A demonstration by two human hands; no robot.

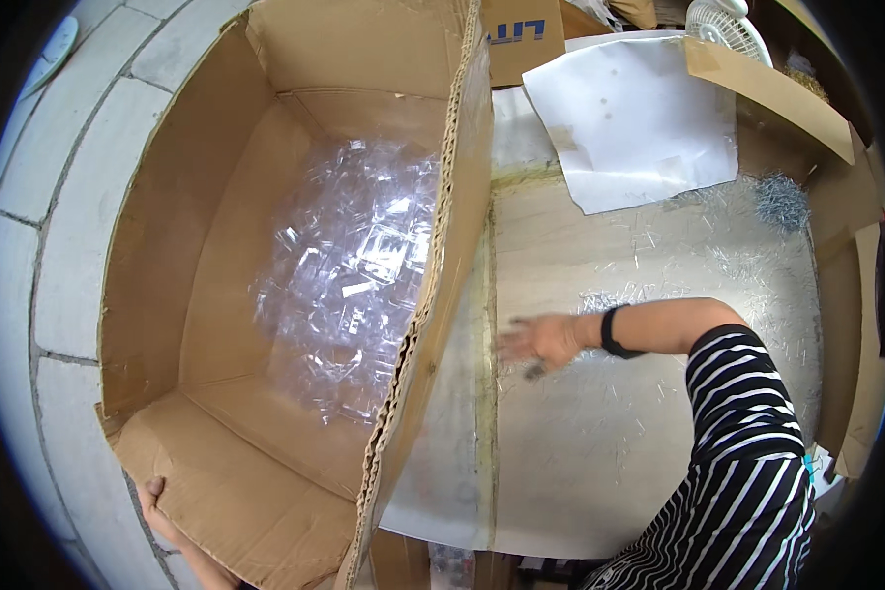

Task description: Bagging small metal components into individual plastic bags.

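Observation:
A large open cardboard box (216, 216) stands at the left, tilted toward me. Inside it lies a heap of small clear plastic pieces (364, 261). At the box's near left corner my left hand (154, 500) grips the flap, its thumb showing and its other fingers hidden. Over the worktable (580, 462) my right hand (543, 341) reaches left toward the box with fingers spread, slightly blurred; a small dark spot shows by its thumb, too unclear to name. A black band circles that wrist. Small thin metal pieces (610, 300) lie scattered beneath and beyond the right forearm.
A denser pile of metal pieces (783, 203) sits at the table's far right corner. A white sheet (639, 123) lies at the back. Cardboard walls (836, 295) border the right side. A white fan (728, 29) stands behind. Grey paving (79, 206) runs along the left.

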